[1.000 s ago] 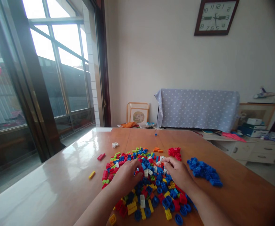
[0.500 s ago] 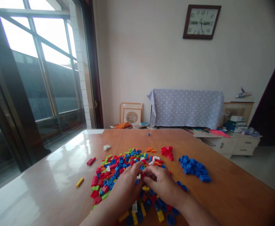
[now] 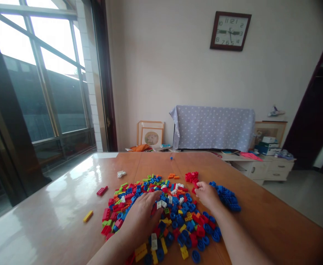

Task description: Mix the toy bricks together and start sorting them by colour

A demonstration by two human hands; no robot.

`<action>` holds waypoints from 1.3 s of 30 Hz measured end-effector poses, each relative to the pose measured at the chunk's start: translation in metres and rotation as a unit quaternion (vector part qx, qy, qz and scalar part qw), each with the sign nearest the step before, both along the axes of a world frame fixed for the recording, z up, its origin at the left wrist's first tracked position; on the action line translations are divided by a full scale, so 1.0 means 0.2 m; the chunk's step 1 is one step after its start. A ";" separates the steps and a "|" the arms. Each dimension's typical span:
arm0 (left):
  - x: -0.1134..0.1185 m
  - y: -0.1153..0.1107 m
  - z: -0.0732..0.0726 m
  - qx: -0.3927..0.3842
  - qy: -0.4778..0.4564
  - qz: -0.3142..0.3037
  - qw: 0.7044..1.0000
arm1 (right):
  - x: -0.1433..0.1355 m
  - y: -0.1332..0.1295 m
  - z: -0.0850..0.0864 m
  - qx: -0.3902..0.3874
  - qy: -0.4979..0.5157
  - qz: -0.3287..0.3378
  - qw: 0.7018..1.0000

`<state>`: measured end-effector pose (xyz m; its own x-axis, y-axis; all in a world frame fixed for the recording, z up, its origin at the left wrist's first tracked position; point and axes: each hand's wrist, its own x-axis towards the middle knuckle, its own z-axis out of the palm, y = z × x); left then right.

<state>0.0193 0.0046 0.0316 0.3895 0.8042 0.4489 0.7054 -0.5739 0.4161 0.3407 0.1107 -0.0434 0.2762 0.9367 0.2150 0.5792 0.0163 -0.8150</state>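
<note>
My left hand [image 3: 144, 210] rests over the mixed pile of toy building bricks [image 3: 178, 209], its thumb and index finger apart. White bricks [image 3: 161, 204] lie by those fingertips, and a bit of red shows under the palm. To the right, my right hand [image 3: 206, 194] pinches a red brick [image 3: 195, 187] at the near end of a small red brick cluster [image 3: 191, 177]. Whether that brick touches the cluster is hard to make out. Just beyond the right wrist sits a heap of blue bricks [image 3: 227, 197].
On the wooden table [image 3: 62, 224] also lie a yellow brick [image 3: 88, 216], a separate red brick [image 3: 102, 190], white pieces [image 3: 121, 173], orange bricks [image 3: 174, 176] and a tiny blue piece [image 3: 171, 158]. Behind stands a low cabinet [image 3: 271, 171] by the wall.
My right hand has left the spot beside my left hand and moved right and away to the red cluster. My left hand stays over the pile, its fingers more spread. The view has shifted slightly.
</note>
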 end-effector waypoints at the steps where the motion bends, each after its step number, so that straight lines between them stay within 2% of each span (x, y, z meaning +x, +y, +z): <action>1: 0.00 0.00 0.00 0.002 0.000 0.002 1.000 | 0.00 0.00 0.00 -0.001 0.005 0.001 1.000; 4: -0.02 0.02 -0.01 0.010 0.002 0.011 1.000 | 0.01 -0.02 0.03 0.022 0.030 -0.012 0.999; 8: -0.05 0.03 0.00 0.013 0.011 0.019 1.000 | 0.00 -0.06 0.11 0.104 0.056 -0.069 0.991; 10: -0.06 0.03 0.01 0.013 0.017 0.023 1.000 | -0.02 -0.06 0.14 0.123 0.056 -0.075 0.988; 12: -0.07 0.03 0.02 0.013 0.020 0.024 0.999 | -0.05 -0.03 0.17 0.118 0.034 -0.066 0.990; 14: -0.07 0.03 0.03 0.012 0.021 0.018 1.000 | -0.09 0.02 0.18 0.086 -0.043 -0.058 0.994; 18: -0.08 0.04 0.04 0.016 0.018 0.004 1.000 | -0.17 0.11 0.15 0.012 -0.214 -0.026 0.976; 22: -0.09 0.04 0.04 0.026 0.002 -0.002 1.000 | -0.21 0.17 0.09 -0.026 -0.274 -0.003 0.961; 26: -0.11 0.05 0.04 0.039 -0.009 0.001 0.999 | -0.20 0.24 0.05 -0.054 -0.315 0.009 0.947; 32: -0.12 0.07 0.02 0.042 -0.007 0.003 0.999 | -0.18 0.34 0.03 -0.081 -0.348 0.025 0.934; 39: -0.11 0.05 0.06 0.028 0.009 0.000 1.000 | -0.16 0.40 0.04 -0.077 -0.360 -0.015 0.930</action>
